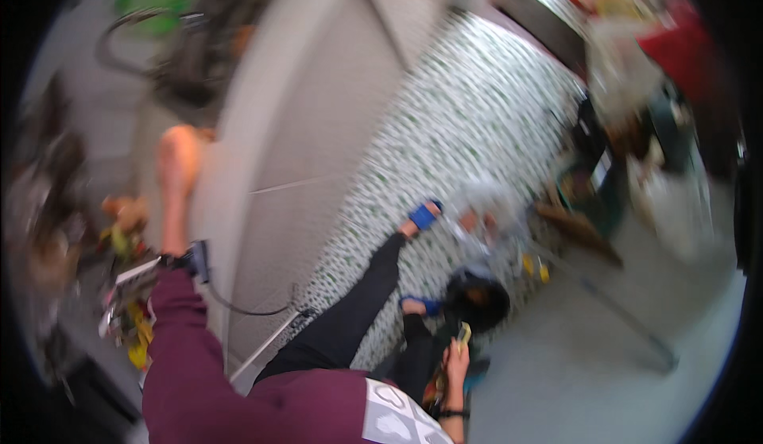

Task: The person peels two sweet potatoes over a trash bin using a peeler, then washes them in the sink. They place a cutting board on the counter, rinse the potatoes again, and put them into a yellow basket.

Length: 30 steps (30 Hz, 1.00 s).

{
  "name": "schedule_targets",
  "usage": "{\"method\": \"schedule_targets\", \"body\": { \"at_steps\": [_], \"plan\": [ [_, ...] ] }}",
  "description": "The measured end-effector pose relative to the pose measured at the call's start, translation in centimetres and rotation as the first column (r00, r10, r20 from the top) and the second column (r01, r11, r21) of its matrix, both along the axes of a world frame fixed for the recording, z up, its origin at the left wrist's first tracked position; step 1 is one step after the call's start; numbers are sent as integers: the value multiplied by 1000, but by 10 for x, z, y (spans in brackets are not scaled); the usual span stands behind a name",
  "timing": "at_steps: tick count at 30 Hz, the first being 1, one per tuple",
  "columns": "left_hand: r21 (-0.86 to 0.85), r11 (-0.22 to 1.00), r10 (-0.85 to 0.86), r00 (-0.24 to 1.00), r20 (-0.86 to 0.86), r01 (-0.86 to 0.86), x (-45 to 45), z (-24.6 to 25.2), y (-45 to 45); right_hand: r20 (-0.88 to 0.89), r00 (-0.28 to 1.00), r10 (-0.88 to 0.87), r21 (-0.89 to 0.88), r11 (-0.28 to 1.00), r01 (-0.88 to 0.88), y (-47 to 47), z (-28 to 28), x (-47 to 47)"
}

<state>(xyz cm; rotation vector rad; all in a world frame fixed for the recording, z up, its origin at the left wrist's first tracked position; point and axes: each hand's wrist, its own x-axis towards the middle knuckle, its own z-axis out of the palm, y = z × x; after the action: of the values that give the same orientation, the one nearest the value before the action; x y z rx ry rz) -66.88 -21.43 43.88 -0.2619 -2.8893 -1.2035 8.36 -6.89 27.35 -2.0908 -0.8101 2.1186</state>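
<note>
My left hand is stretched out over the edge of a pale countertop, close to a sink with a curved faucet. It is blurred, and whether it grips anything is unclear. Low in the picture, my right hand is closed around a small yellowish tool, perhaps a peeler, held over the floor by my legs. Beyond that tool sits a dark round bin, with a clear plastic bag holding reddish-brown items beside it.
Plastic bags, a cardboard piece and a red bag crowd the right. A metal pole slants across the pale surface there. Blue slippers are on my feet. A cable hangs by the cabinet. Produce lies at left.
</note>
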Motion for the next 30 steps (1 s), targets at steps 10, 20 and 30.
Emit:
{"method": "schedule_targets", "body": {
  "at_steps": [10, 20, 30],
  "plan": [
    [213, 613, -730, 442, 521, 761, 293, -131, 247, 55, 877, -477, -174, 860, 479, -20, -58, -21],
    [74, 548, -322, 129, 938, 833, 490, -558, 350, -2, 563, -826, -227, 549, 804, -2, -175, -24],
    [-364, 339, -506, 494, 707, 867, 534, -707, 314, -160, 113, -981, -198, 145, 969, -8, -275, 15]
  ]
}}
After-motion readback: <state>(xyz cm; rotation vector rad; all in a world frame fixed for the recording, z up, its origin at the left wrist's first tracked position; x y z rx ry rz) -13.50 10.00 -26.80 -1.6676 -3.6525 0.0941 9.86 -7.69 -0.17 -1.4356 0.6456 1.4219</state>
